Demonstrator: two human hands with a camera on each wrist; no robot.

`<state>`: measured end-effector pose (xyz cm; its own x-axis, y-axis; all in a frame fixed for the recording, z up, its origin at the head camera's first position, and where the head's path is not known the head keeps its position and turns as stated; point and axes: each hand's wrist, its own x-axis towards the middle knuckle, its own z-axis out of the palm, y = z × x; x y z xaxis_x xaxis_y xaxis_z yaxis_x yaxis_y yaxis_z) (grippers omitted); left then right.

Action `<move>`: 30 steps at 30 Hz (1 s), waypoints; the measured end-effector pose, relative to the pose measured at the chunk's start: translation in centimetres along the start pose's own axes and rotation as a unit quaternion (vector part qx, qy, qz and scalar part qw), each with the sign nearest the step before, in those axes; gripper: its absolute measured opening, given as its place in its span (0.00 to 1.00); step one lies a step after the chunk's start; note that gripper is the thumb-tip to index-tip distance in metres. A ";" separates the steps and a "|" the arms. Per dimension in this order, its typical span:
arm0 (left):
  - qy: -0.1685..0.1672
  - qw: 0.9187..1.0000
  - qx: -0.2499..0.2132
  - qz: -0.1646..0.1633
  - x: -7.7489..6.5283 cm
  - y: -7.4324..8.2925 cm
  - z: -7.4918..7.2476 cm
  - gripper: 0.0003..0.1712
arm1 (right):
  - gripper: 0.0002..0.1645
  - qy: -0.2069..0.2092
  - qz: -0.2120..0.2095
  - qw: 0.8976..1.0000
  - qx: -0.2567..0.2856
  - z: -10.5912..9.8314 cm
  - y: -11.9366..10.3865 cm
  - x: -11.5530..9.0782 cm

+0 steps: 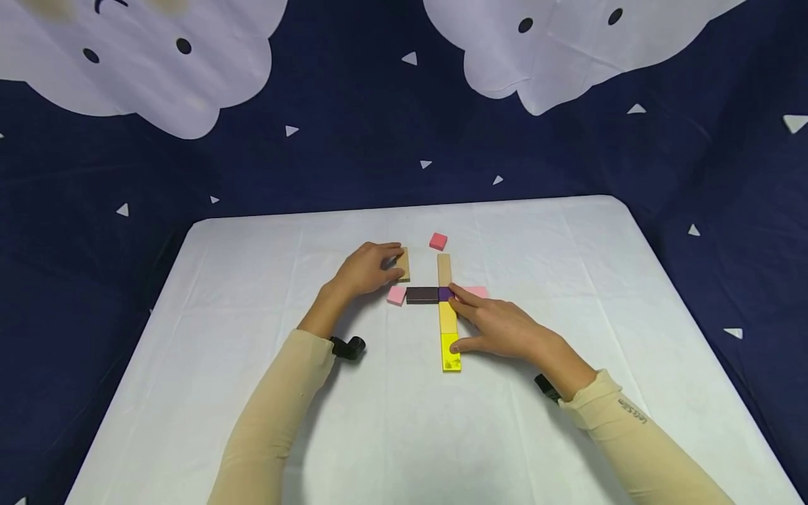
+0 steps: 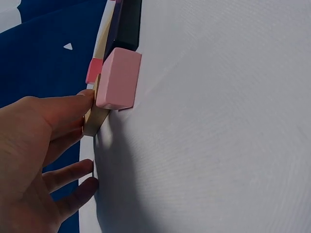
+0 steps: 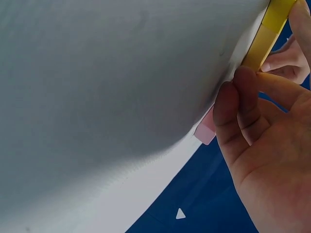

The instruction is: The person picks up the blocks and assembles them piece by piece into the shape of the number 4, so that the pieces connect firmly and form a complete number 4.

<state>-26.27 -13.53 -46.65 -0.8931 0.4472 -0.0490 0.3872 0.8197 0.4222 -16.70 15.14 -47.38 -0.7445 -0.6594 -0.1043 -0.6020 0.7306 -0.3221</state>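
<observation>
My left hand (image 1: 368, 269) pinches a tan wooden block (image 1: 405, 265) between thumb and fingers, left of a cross of flat blocks. In the left wrist view the tan block (image 2: 95, 121) shows behind a pink block (image 2: 120, 80). My right hand (image 1: 505, 328) touches the cross from the right, index finger at the purple centre block (image 1: 445, 294) and thumb on the bright yellow block (image 1: 451, 361) at the bottom. A pale yellow block (image 1: 447, 318) lies between those two. Above the purple one is another tan block (image 1: 445, 269); a black block (image 1: 421, 295) is on its left.
A pink block (image 1: 396, 296) sits at the black block's left end. Another pink block (image 1: 477, 292) lies right of centre, partly behind my right hand. A small red-pink block (image 1: 438, 241) stands apart beyond the cross. The table (image 1: 404, 435) has a white cover.
</observation>
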 end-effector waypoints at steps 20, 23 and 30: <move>-0.021 1.000 -0.004 -0.009 -0.1 0.1 0.0 0.30 | 0.55 0.004 -0.006 1.000 0.006 0.0 0.1 0.0; -0.023 1.000 -0.007 -0.009 -0.1 0.2 0.1 0.30 | 0.55 0.004 -0.003 1.000 0.006 0.0 0.1 -0.1; -0.023 1.000 -0.003 -0.009 -0.1 0.1 0.1 0.30 | 0.56 0.000 -0.003 1.000 0.009 0.0 0.1 0.0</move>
<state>-26.09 -13.47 -46.69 -0.8884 0.4482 -0.0991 0.3690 0.8257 0.4266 -16.76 15.20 -47.45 -0.7414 -0.6632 -0.1023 -0.6004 0.7238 -0.3400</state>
